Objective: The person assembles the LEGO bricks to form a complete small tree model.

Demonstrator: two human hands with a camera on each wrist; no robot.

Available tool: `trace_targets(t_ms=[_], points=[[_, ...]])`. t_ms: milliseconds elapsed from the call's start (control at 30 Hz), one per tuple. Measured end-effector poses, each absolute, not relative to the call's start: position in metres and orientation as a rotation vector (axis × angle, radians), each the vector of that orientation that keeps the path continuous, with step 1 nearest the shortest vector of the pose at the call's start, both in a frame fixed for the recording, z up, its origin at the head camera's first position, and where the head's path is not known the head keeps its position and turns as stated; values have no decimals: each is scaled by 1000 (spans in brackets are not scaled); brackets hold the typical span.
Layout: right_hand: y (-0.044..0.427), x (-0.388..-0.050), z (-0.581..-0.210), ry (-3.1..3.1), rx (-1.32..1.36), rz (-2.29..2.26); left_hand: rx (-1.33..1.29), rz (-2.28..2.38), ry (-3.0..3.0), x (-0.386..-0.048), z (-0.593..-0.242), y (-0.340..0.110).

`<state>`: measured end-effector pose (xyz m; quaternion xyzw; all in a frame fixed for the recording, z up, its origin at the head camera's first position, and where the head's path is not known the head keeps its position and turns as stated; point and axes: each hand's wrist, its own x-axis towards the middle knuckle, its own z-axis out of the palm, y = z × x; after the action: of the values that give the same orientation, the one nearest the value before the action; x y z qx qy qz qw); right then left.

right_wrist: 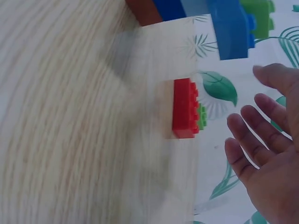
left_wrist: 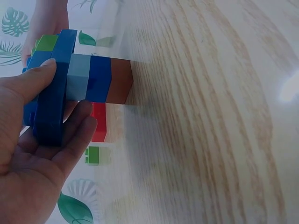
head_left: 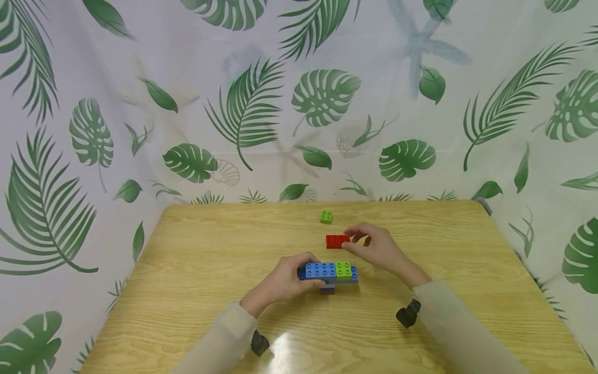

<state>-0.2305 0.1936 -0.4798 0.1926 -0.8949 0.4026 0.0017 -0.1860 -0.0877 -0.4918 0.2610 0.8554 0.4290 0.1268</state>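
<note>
My left hand (head_left: pixel 284 280) grips a toy-brick model between thumb and fingers. On its top sit a blue brick (head_left: pixel 320 270) and a lime-green brick (head_left: pixel 343 270), over a long dark blue brick (left_wrist: pixel 50 123). Below, the left wrist view shows a stem of a pale blue brick (left_wrist: pixel 78 77), a blue brick (left_wrist: pixel 99 79) and a brown brick (left_wrist: pixel 120 81) at the bottom, at the tabletop. My right hand (head_left: pixel 378 250) hovers by a red brick (head_left: pixel 334 241), fingers loosely bent; the right wrist view shows a gap between them.
A small lime-green brick (head_left: pixel 326 217) lies behind the red one, near the back edge of the wooden table (head_left: pixel 210 234). A leaf-printed cloth (head_left: pixel 280 171) hangs behind and at both sides. Dark wrist devices (head_left: pixel 408 314) sit on both sleeves.
</note>
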Motion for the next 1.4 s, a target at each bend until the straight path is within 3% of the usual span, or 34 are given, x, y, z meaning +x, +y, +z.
trace_targets(t_ms=[900,1400], points=[[188,-268,-536,-2920,461,1275,750,1243,2490,-187,-493,-88],[189,-270,-543,-2877,464,1243,763,1236,2496,-186,-492,-88]])
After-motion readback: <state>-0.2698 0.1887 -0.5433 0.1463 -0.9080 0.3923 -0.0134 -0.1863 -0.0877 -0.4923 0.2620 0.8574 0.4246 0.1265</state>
